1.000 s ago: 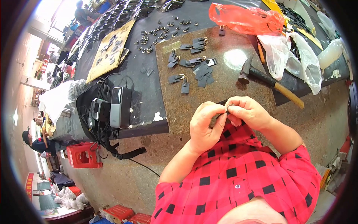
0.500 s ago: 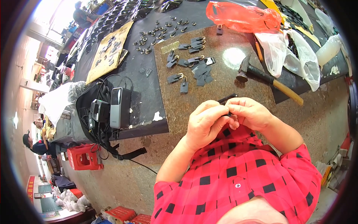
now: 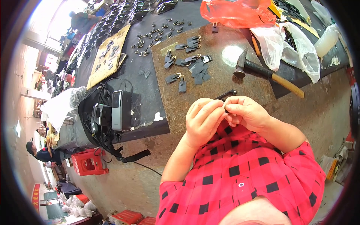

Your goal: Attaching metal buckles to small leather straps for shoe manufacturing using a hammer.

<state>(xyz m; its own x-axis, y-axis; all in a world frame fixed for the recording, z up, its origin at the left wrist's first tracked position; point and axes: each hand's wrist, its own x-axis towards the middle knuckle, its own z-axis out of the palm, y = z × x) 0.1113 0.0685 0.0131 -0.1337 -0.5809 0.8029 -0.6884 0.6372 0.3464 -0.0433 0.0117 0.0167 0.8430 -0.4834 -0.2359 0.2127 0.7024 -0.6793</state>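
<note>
From my position, the right hand [image 3: 248,113] pinched a small dark piece [image 3: 225,111], mostly hidden, at the near edge of the slab [image 3: 219,83]. The left hand [image 3: 202,120] curled beside it; I could not tell its grip. A black bar [image 3: 227,94] showed just beyond. Tabs [image 3: 182,86] lay on the slab.

- Place type: workshop.
- Work surface: dark table [image 3: 148,95]; brown slab [image 3: 232,85] at its near edge.
- Tool: hammer [image 3: 262,70] across the slab's right edge.
- Stock: black tabs [image 3: 198,69] on the slab; ringed fittings [image 3: 169,35] beside its far left corner; rows of glossy black pieces [image 3: 138,14] beyond.
- Personnel: another person [image 3: 44,155] beyond the left edge.
</note>
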